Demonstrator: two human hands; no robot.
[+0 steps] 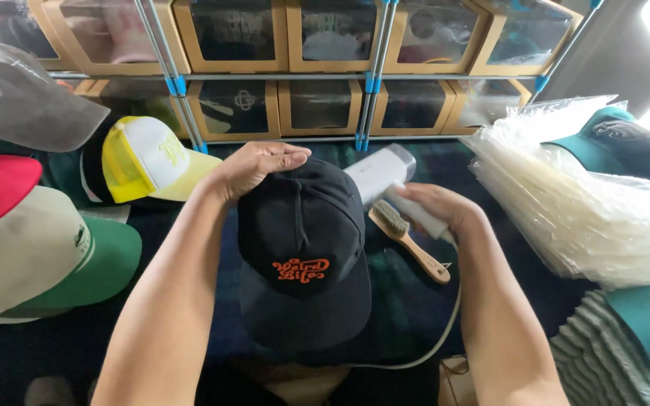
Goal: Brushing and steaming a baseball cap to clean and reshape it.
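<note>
A black cap with orange stitched lettering on its front lies in the middle, brim toward me. My left hand rests on the cap's far edge, fingers curled over the crown. My right hand grips the handle of a white hand-held steamer, whose head touches the cap's right side. A white cord runs from the steamer down and to the left. A wooden-handled brush lies just right of the cap, under the steamer.
A yellow and white cap, a grey cap and a cream and green cap lie at left. A stack of clear plastic bags and teal caps sit at right. Cardboard boxes on a shelf line the back.
</note>
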